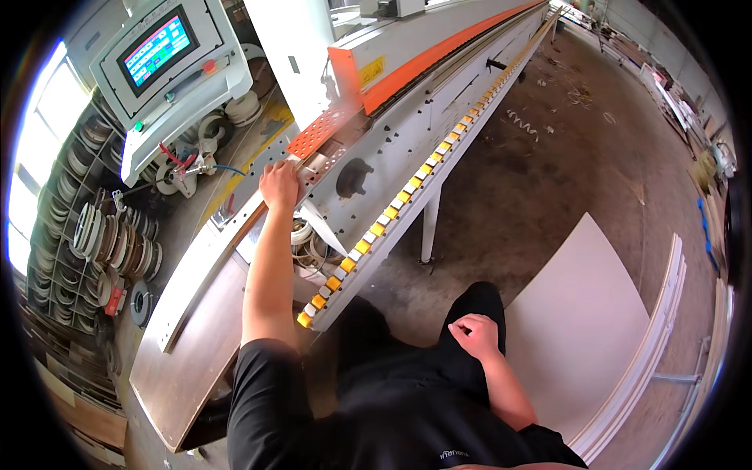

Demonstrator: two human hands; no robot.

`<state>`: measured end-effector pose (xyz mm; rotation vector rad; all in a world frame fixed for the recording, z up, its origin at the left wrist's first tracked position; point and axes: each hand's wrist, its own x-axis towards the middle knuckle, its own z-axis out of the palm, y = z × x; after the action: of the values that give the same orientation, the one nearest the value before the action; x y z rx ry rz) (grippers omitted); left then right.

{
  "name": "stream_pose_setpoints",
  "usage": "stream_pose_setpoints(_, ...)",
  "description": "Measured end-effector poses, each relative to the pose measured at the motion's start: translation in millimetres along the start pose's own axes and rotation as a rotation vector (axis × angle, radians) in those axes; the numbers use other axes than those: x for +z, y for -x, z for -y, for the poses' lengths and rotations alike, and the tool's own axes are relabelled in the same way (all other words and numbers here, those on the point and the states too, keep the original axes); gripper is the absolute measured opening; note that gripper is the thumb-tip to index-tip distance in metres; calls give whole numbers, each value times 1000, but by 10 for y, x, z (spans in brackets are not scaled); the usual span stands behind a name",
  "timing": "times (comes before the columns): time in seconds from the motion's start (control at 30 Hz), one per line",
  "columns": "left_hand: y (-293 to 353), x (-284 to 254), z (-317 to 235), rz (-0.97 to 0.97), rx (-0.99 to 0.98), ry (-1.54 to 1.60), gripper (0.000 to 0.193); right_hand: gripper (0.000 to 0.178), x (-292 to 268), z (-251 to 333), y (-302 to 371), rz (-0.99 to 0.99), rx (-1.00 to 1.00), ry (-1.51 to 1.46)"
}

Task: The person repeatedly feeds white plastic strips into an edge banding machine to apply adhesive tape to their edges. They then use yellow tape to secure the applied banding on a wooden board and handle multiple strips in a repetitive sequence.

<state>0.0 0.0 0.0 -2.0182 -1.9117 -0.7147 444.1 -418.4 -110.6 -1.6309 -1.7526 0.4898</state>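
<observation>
My left hand [280, 186] is at the infeed of a long edge-banding machine [313, 66], its fingers curled down over a narrow brown strip of board [249, 223]. That strip lies along a long white guide rail [192, 301]; its far end is hidden by my hand. Just ahead of the fingers is a perforated orange guard [315, 135]. My right hand [475, 335] rests on my right thigh, fingers loosely curled, with nothing visible in it.
A control panel with a lit screen [159, 48] stands at upper left. A roller rail [380, 229] with yellow and white wheels runs away diagonally. Edge-band rolls [117, 243] fill a rack at left. Pale panels [587, 313] lie at right; a brown tabletop [192, 368] is at lower left.
</observation>
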Motion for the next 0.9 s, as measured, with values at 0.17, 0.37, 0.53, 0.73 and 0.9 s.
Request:
stream_pose_setpoints(0.17,-34,-33,91,-103,109,-33,20,17,16,5,74,-124,6,-54)
stream_pose_setpoints(0.37,604,-446,647,-106,96,-73,30,17,-105,9,120,-84,113,-129)
stream_pose_setpoints(0.53,1547,-1196,1423,-99,12,-60,33,17,-82,36,104,-96,97,-153)
stream_pose_setpoints(0.73,2494,-1888,2200,-137,-112,-245,23,16,-71,80,45,-38,89,-110)
stream_pose_setpoints(0.9,2501,-1885,2392,-126,-121,-160,16,16,13,79,10,-2,82,-117)
